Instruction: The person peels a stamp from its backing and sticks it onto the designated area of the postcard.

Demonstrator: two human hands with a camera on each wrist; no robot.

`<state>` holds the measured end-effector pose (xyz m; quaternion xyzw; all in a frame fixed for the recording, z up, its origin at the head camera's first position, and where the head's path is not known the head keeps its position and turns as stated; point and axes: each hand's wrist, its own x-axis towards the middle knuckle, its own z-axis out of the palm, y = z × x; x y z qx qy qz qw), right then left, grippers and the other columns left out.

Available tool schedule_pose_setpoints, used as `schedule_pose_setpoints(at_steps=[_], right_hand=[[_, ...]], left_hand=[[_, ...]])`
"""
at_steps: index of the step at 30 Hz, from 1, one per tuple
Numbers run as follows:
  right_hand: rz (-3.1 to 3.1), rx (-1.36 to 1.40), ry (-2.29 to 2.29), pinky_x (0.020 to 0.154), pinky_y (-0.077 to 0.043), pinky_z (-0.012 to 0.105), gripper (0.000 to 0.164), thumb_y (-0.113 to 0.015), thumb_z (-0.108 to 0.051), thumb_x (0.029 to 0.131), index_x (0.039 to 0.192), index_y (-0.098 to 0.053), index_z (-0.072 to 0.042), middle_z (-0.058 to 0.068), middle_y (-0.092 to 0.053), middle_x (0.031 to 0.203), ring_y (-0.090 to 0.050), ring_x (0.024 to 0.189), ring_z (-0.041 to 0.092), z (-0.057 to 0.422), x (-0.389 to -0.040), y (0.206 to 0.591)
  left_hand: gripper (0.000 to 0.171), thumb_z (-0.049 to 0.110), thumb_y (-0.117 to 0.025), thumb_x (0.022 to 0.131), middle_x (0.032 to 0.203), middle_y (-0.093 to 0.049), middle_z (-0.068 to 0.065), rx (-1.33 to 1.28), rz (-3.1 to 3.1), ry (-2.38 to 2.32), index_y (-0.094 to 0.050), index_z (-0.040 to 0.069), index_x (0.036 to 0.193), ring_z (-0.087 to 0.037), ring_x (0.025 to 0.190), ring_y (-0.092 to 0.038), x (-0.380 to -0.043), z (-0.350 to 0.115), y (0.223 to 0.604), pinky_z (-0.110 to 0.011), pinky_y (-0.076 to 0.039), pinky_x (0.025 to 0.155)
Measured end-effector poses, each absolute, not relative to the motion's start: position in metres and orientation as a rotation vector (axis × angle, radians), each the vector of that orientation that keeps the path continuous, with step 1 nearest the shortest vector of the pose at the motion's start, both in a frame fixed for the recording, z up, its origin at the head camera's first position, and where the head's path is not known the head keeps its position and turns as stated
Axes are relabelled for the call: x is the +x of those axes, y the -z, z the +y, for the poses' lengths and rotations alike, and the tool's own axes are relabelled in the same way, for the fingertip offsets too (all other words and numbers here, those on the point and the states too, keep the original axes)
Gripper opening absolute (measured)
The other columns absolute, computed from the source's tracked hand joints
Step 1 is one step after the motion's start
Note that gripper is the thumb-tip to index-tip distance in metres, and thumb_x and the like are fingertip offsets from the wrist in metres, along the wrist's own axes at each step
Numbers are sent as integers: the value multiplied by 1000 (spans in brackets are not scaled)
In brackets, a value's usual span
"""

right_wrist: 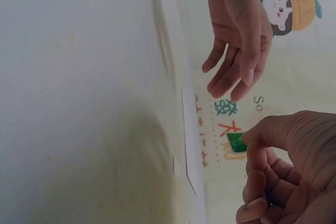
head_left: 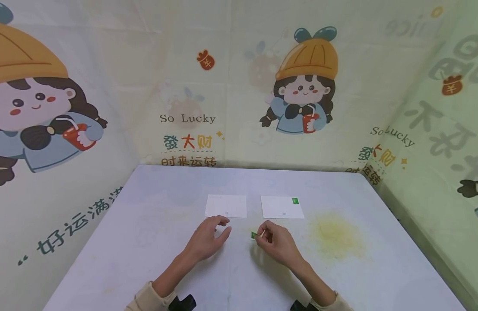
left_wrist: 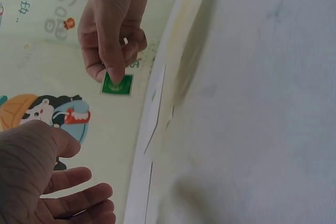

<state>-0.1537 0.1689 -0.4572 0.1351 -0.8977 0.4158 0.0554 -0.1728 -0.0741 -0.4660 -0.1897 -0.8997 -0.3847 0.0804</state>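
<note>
Between thumb and index finger, my right hand (head_left: 276, 242) pinches a small green stamp (head_left: 254, 235) with a pale border. The stamp is held above the table; its green face shows in the left wrist view, with the thumb over part of it. My left hand (head_left: 208, 237) is raised to the left, fingers loosely bent and holding nothing, its fingertips near the lower edge of a white card (head_left: 225, 204). To the right lies a second white card (head_left: 279, 208), bearing a green stamp (head_left: 295, 201) at its upper right corner.
The cards lie side by side on a white table (head_left: 176, 185) with a yellowish stain (head_left: 336, 235) on the right. A printed cloth backdrop (head_left: 239, 86) rises behind the table and along its sides. A small white piece (right_wrist: 176, 165) lies on the table near a card.
</note>
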Motion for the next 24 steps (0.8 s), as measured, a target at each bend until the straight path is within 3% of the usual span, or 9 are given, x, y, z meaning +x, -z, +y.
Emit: schedule_pose_setpoints(at_steps=[15, 24], right_hand=[[-2737, 398, -1131, 49, -34, 20, 11, -76, -9, 86, 87, -66, -14, -13, -51, 63, -42, 54, 1, 164, -149, 456], [-2709, 435, -1013, 50, -35, 20, 14, -76, -10, 85, 85, -66, -18, -16, -48, 62, -41, 55, 0, 161, -144, 455]], left_hand=[[15, 25, -64, 101, 84, -71, 8, -656, -2716, 1394, -73, 13, 102, -6, 79, -63, -163, -61, 459, -26, -52, 71], [27, 29, -62, 102, 80, -74, 2, -705, -2687, 1710, -72, 3, 102, -22, 79, -71, -159, -47, 461, -26, -50, 65]])
